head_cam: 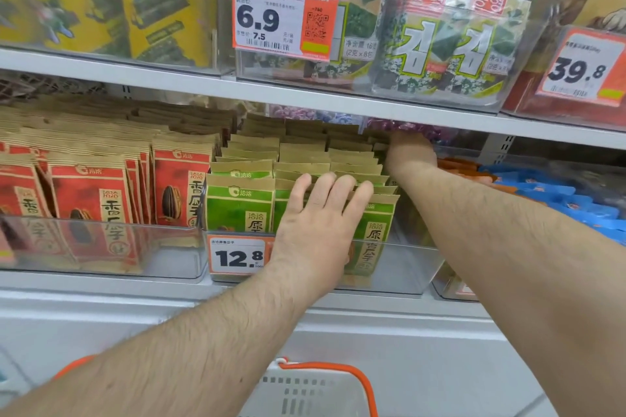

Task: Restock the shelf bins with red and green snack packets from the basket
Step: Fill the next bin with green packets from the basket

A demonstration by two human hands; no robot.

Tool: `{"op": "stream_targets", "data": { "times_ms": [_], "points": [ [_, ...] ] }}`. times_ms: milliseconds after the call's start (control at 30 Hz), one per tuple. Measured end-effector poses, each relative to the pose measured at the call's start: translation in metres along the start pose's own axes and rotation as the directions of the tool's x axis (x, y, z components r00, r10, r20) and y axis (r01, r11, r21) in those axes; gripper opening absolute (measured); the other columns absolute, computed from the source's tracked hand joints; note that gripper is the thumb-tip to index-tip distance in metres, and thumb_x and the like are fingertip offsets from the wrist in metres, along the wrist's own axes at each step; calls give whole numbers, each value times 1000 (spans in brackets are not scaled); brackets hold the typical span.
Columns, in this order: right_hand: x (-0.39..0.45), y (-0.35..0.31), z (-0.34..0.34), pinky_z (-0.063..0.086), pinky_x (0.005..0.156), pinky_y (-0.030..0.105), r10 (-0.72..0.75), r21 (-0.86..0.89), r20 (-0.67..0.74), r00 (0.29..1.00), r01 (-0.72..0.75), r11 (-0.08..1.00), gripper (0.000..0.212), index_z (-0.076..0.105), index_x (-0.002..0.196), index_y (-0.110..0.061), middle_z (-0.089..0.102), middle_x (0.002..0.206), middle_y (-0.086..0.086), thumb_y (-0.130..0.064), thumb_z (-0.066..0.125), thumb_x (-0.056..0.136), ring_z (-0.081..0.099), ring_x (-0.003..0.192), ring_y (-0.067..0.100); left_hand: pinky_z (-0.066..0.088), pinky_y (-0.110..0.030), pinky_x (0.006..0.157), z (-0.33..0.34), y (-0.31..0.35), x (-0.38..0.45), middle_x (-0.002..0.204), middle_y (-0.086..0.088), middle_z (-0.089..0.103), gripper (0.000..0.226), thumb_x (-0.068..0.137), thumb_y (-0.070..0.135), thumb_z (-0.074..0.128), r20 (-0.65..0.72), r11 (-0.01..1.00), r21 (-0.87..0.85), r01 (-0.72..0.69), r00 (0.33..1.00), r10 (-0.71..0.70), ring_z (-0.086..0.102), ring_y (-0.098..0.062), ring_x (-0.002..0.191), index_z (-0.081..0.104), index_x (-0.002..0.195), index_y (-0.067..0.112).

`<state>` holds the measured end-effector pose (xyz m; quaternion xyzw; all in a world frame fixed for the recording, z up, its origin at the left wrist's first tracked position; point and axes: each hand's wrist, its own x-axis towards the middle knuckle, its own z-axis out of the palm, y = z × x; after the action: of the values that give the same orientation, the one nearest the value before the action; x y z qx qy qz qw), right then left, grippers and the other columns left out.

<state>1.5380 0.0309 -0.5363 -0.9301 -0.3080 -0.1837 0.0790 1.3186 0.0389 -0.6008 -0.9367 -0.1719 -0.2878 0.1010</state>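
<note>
Running across the whole view, the grey upper shelf (305, 95) is leaving only a low gap above the packets below it, and the lower shelf (101, 284) is carrying two clear bins side by side. You are working in the clear bin (399, 267) of green packets (240, 203), which is standing just beside the clear bin (101, 247) of red packets (89, 193); their walls are meeting near the price tag. Both bins are looking packed in upright rows from front lip to back, with little free room between rows.

Your left hand (318, 223) is lying flat with straight fingers pressing the front green packets, its grip wide and holding nothing. Your right hand (411, 152) is reaching deep along the right edge of the green rows, right under the upper shelf; its fingers are hidden, so you cannot tell whether its grip is wide or closed on anything. Blue packets (559, 196) are lying to the right of that arm.

Below, the white basket (305, 389) with its orange rim is sitting near the bottom edge, well apart from the bins.

Seaweed packs (450, 37) with Korean lettering are filling the upper shelf. An orange price tag (281, 15) is reading 6.9 and 7.5, another tag (582, 68) is reading 39.8, and the tag (237, 256) on the green bin is reading 12.8.
</note>
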Motion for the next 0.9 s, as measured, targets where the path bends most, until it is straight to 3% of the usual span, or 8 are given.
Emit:
{"op": "stream_targets", "data": {
  "times_ms": [267,400,633,900],
  "points": [
    [2,9,3,52,80,36,-36,33,-23,999,37,999,20,61,110,-3,64,110,18,3,48,96,64,101,33,-14,-45,111,0,1,1,150,1,9,108,78,37,75,16,1000,14,14,1000,-14,4,-24,141,-8,146,25],
    [1,17,0,47,73,33,-71,27,-41,997,72,997,18,60,109,-3,64,107,18,2,47,96,62,94,31,-13,-47,114,-2,2,2,151,0,5,108,80,38,74,38,1000,9,20,999,-20,2,-25,143,-11,146,25],
    [1,27,-8,52,82,36,-90,-2,-42,995,90,996,22,61,117,-5,65,115,17,-7,57,95,63,105,35,-9,-48,117,-3,4,2,150,0,5,110,78,36,75,55,999,18,29,998,-30,2,-25,142,-13,145,24],
    [5,27,-6,51,82,35,-99,-6,-29,995,99,995,20,65,113,-5,65,112,18,-7,52,98,63,104,34,-16,-46,112,-3,5,2,150,0,5,110,79,34,74,56,999,15,33,998,-34,1,-25,141,-13,145,24]
  ]
}}
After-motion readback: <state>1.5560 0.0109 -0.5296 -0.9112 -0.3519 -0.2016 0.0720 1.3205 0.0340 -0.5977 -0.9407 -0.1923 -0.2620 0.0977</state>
